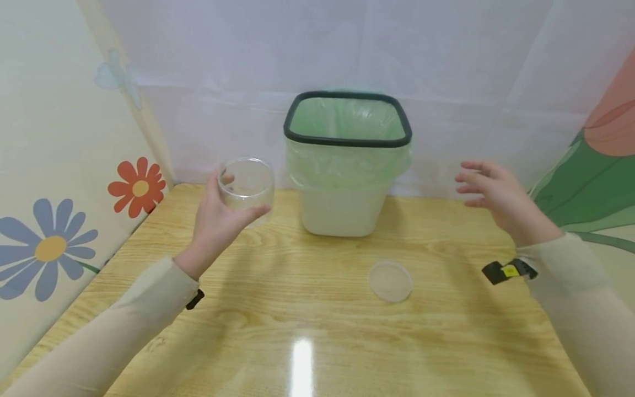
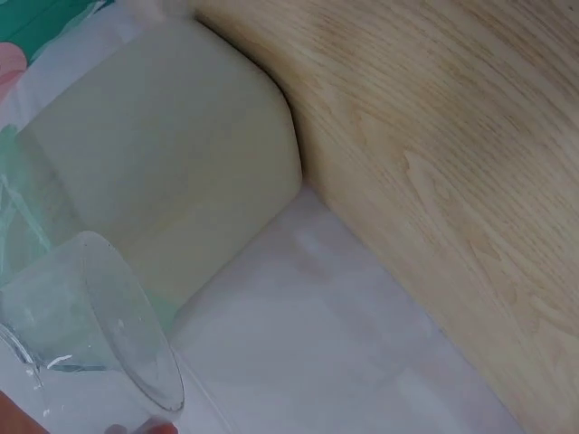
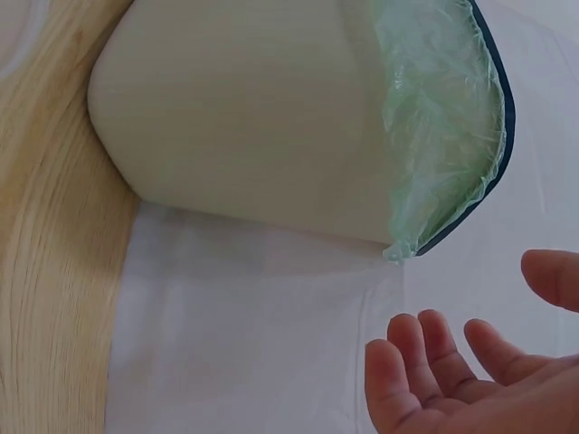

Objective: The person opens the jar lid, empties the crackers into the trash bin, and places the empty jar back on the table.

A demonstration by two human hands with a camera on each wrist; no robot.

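Note:
My left hand (image 1: 220, 219) grips a clear round plastic tub (image 1: 248, 182), thumb along the near side and fingers behind it, held above the table left of the bin. In the left wrist view the tub (image 2: 90, 330) shows at the lower left, with only bits of fingers visible. My right hand (image 1: 493, 193) is in the air to the right of the bin, holding nothing, its fingers loosely spread; the right wrist view shows the same hand (image 3: 461, 380) apart from the bin. A translucent round lid (image 1: 390, 281) lies flat on the table in front of the bin.
A white bin (image 1: 342, 212) with a black rim and a green bag (image 1: 347, 165) folded over it stands at the table's back, before a white cloth (image 1: 238, 66). The wooden table (image 1: 238, 336) reaches toward me. Flower-patterned panels (image 1: 49, 138) border both sides.

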